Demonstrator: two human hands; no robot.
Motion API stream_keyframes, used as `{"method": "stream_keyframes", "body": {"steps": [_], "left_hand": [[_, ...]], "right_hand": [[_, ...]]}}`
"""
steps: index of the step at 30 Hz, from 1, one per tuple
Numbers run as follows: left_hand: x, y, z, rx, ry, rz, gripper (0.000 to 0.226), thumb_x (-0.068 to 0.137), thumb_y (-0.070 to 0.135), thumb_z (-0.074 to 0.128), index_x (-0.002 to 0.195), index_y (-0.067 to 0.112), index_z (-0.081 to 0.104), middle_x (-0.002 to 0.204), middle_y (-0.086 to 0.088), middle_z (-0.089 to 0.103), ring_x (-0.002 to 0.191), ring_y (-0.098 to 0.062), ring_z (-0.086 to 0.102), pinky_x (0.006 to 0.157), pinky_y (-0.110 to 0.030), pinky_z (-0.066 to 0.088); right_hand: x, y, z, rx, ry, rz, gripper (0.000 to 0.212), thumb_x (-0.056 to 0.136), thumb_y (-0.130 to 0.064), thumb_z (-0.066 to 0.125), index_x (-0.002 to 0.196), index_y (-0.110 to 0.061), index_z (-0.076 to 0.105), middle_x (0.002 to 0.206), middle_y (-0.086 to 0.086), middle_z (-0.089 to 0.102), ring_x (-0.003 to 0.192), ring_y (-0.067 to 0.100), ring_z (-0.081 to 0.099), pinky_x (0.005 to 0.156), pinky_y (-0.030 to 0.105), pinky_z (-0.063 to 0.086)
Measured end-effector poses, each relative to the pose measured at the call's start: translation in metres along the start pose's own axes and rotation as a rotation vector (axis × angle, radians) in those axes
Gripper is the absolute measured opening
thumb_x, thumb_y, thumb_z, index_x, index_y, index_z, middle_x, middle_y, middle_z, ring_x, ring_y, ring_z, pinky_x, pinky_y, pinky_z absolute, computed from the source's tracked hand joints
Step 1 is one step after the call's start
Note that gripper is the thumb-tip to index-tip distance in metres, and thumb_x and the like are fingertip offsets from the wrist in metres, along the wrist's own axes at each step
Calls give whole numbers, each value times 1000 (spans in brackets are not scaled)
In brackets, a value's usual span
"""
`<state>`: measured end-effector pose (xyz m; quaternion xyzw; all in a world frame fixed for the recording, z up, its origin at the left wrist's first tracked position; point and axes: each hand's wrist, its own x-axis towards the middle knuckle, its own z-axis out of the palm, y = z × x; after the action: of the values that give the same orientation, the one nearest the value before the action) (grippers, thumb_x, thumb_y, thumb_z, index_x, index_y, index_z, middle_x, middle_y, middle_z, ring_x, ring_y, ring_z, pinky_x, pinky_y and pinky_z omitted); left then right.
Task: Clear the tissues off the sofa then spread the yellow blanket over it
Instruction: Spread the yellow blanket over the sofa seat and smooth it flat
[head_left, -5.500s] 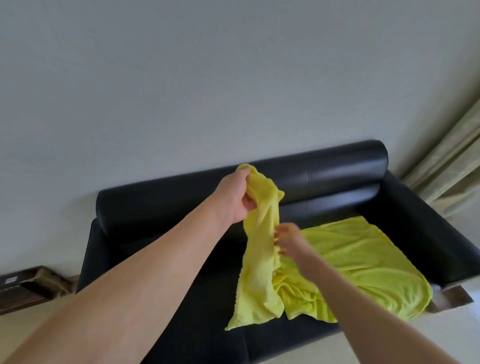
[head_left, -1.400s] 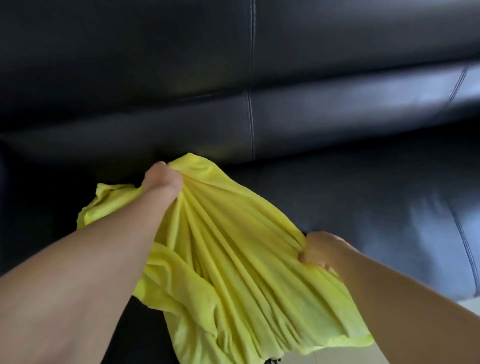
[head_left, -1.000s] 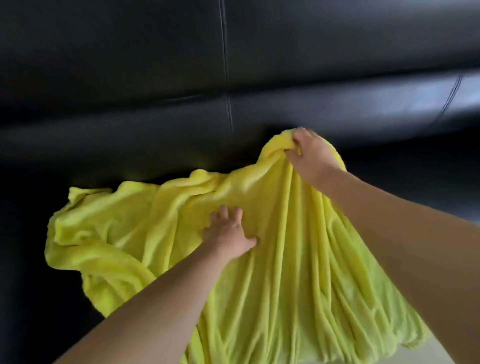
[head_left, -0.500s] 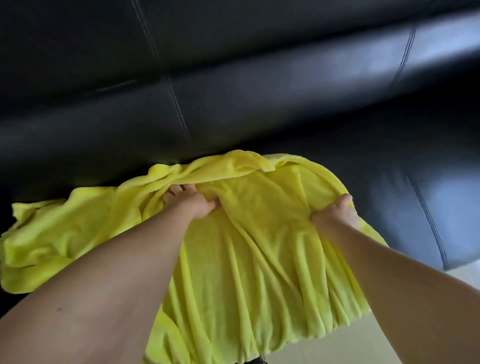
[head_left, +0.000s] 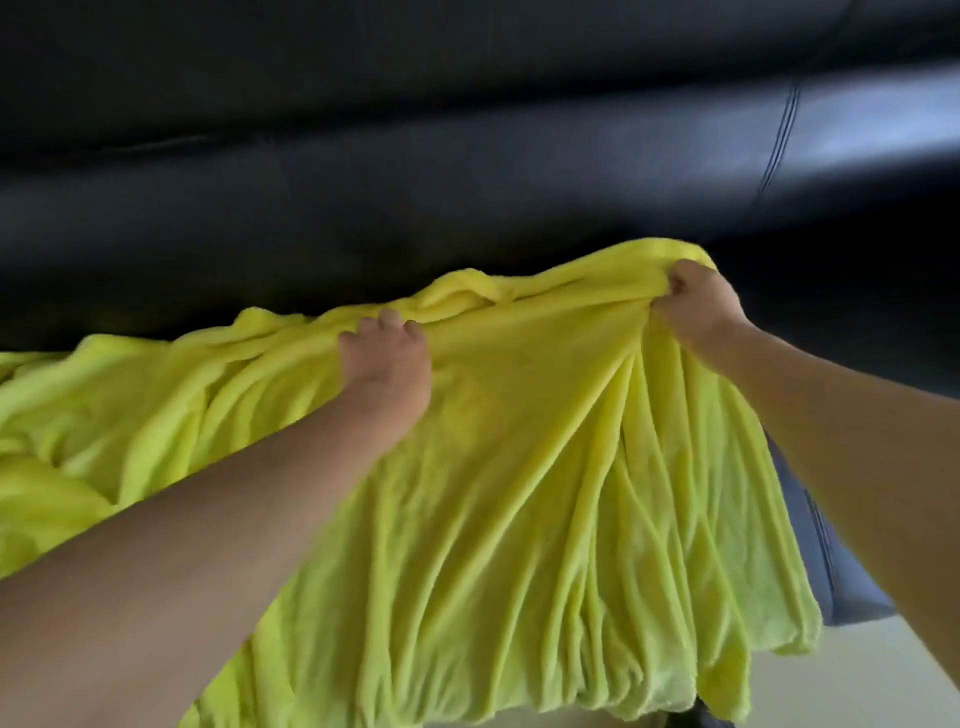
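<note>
The yellow blanket (head_left: 519, 493) lies over the seat of the black leather sofa (head_left: 415, 182), its far edge bunched along the foot of the backrest and its near edge hanging over the seat front toward the floor. The right hand (head_left: 693, 306) is clamped on the blanket's far corner, fingers curled into a fist around a gathered fold, with tight pleats fanning down from that grip toward the near hem. To its left, the left hand (head_left: 387, 358) rests knuckles up on the cloth near the far edge, fingers curled into a ridge of fabric; whether it pinches the cloth or only presses it I cannot tell. Beyond the left hand, further left, the blanket is rumpled in loose heaps. To the right of the right hand and below it the seat cushion is bare. No tissues show in view. The risk, as I judge it, is that pulling from one bunched corner drags the whole sheet sideways, leaving pleats and uncovering the left part, or that the overhanging near edge slides the cloth off the slick leather.
</note>
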<state>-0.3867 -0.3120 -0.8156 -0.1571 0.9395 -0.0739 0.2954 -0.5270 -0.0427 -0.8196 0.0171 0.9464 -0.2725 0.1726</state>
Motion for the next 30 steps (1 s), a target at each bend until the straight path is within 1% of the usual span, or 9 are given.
{"method": "stream_keyframes", "body": {"steps": [2,4,9,12,15,20,22,26,30], "left_hand": [[-23,58,-4,-293,27,158,59,92,41,54,141,12,40,137,-11,46,121,-31,51,90,-40,45],[-43,107,6,-475,-245,217,81,89,60,54,148,9,32,149,-13,39,132,-31,44,102,-40,40],[-45,160,28,-331,-199,-14,105,77,78,54,149,6,27,148,-20,34,133,-40,39,106,-47,40],[-39,172,28,-326,-240,-102,109,78,81,48,152,6,21,152,-22,28,136,-40,34,111,-49,34],[-39,180,26,-353,-294,-197,107,81,78,48,154,8,15,156,-20,19,141,-40,26,112,-52,32],[-50,189,19,-386,-324,-266,102,84,76,46,156,14,10,159,-14,11,144,-39,17,112,-55,30],[-59,184,15,-446,-341,-256,103,83,75,50,156,15,10,160,-13,10,146,-37,15,114,-48,27],[-56,181,10,-397,-405,-264,104,81,72,56,156,16,10,159,-12,14,145,-36,18,113,-49,30],[-53,224,-6,-170,-227,-245,74,86,45,63,145,22,25,148,-9,30,136,-34,34,105,-56,38]], "right_hand": [[-1,10,-3,-23,-183,-55,20,86,-14,59,106,-14,61,101,7,56,92,28,56,75,38,47],[-11,29,0,15,-305,-70,32,88,-10,56,117,-23,59,113,3,55,94,24,57,74,34,49],[-44,94,-9,-175,-53,-265,51,87,-26,62,135,-18,45,135,6,41,120,27,43,99,40,41],[-68,136,-20,-226,-37,-89,58,82,-47,65,126,-17,41,124,6,43,114,29,46,94,44,43],[-92,162,-25,-262,-329,139,53,80,-53,62,114,-15,48,111,6,57,103,32,59,81,39,49],[-83,163,-51,-370,-807,67,5,91,-14,52,90,-17,56,91,5,55,77,21,55,68,27,47],[-39,161,-84,-212,-640,185,17,92,-7,49,79,-17,52,87,7,55,67,19,54,57,25,49],[43,152,-169,-235,10,143,30,94,-15,46,122,-5,49,115,20,58,95,37,57,71,38,47],[54,151,-186,-349,139,-209,48,89,-37,63,127,-15,44,127,17,47,114,41,48,94,49,41]]}}
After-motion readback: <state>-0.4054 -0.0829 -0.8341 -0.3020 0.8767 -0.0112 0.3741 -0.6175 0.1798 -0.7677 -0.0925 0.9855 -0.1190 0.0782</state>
